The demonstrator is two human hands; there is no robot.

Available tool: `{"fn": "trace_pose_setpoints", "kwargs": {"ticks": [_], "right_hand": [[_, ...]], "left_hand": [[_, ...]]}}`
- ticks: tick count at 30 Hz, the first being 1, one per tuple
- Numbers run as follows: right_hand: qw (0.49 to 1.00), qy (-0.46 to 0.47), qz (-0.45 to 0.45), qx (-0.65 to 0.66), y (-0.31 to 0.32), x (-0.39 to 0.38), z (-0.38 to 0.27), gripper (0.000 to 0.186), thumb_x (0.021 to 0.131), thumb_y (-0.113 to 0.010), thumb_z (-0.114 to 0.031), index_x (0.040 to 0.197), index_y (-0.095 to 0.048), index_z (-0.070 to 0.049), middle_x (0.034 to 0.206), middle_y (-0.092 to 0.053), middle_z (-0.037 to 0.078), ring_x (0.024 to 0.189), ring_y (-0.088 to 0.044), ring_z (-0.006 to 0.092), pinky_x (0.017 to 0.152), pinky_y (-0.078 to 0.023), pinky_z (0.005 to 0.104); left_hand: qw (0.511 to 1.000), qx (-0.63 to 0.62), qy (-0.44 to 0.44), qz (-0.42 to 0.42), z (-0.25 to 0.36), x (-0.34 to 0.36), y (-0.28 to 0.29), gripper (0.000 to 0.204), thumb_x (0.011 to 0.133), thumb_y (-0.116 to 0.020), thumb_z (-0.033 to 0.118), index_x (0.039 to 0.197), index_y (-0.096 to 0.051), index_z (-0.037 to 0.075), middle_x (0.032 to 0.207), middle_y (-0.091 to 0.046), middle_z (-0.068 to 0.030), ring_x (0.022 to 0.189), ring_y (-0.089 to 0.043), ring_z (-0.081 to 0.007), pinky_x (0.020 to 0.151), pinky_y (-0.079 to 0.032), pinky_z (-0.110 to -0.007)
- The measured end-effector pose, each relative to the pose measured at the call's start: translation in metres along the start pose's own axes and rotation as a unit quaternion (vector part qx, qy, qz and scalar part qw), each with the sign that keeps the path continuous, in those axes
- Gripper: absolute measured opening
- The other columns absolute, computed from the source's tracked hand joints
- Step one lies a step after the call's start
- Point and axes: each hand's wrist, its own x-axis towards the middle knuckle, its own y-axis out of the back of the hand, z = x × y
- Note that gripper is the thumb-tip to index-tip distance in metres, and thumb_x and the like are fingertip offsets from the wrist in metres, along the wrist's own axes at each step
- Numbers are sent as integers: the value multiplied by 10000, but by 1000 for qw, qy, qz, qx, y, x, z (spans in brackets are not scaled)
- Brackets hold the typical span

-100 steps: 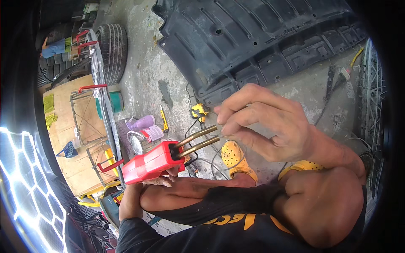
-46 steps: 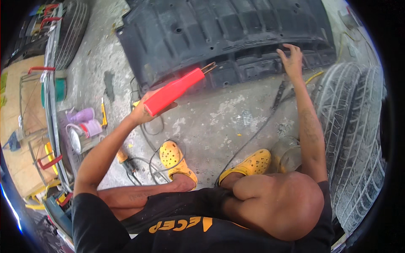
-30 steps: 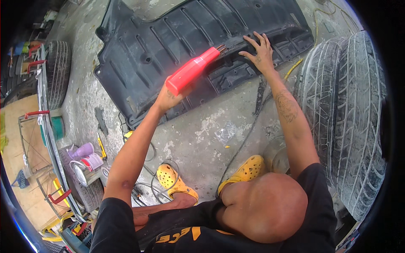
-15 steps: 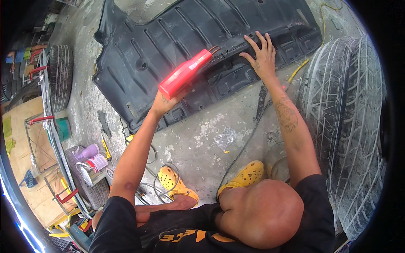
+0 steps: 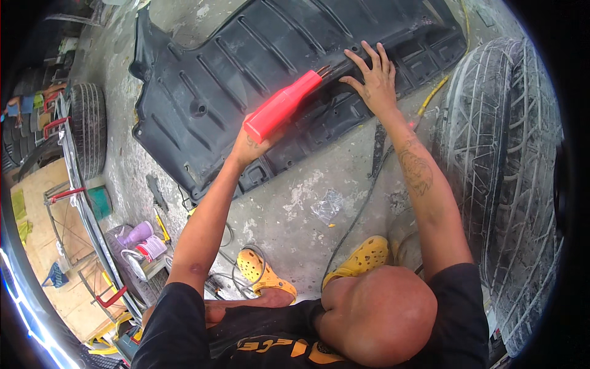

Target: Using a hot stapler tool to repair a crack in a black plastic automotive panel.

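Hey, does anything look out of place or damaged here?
Yes: crumpled clear plastic lies on the floor between the black panel and the clogs, looking like stray litter. A dark patch left of the panel's near corner also stands out against the paler floor; I can't tell whether it's a spill.

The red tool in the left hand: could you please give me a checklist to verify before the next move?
1. Red tool gripped by the left hand: ok.
2. Right hand apart from the metal prongs: ok, though the thumb is near.
3. Prongs touching the black panel: cannot tell.
4. Panel lying on the floor: ok.
5. Left clog clear of the cable: not ok, a loop lies around it.
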Motion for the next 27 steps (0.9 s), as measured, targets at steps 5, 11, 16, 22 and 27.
{"fn": "trace_pose_setpoints", "kwargs": {"ticks": [5,11,16,22,27], "right_hand": [[1000,-11,0,-5,-2,-1,2,766,838,-656,-619,1509,-424,-330,1576,-344,18,1504,-218,317,1131,-287,655],[1000,-15,-3,3,-1,0,-1,775,835,-659,-616,1512,-417,-327,1584,-331,10,1505,-217,309,1132,-286,657],[1000,-12,1,3,-2,0,-1,778,832,-657,-619,1512,-416,-327,1583,-333,12,1506,-217,308,1129,-293,656],[1000,-11,0,-1,-3,-4,5,782,836,-648,-627,1518,-406,-332,1584,-332,9,1507,-216,309,1125,-297,656],[1000,-10,3,-5,-3,1,-1,776,843,-639,-632,1521,-403,-335,1592,-321,7,1506,-219,310,1126,-298,655]], "left_hand": [[999,38,2,-12,7,14,-10,249,821,-708,109,1050,-683,14,977,-713,-162,860,-662,-339,794,-518,-371],[997,65,-45,-15,3,21,-13,237,814,-703,102,1033,-676,14,940,-700,-174,842,-658,-367,773,-521,-391],[994,91,-61,-16,5,22,-14,239,805,-697,92,1030,-671,16,923,-689,-182,837,-645,-382,766,-519,-394],[993,92,-70,1,9,11,-12,282,782,-722,89,1051,-668,20,929,-682,-178,818,-631,-387,757,-516,-394],[992,83,84,55,-37,-35,3,291,789,-776,137,1057,-692,61,969,-693,-166,940,-617,-365,896,-461,-410]]}}
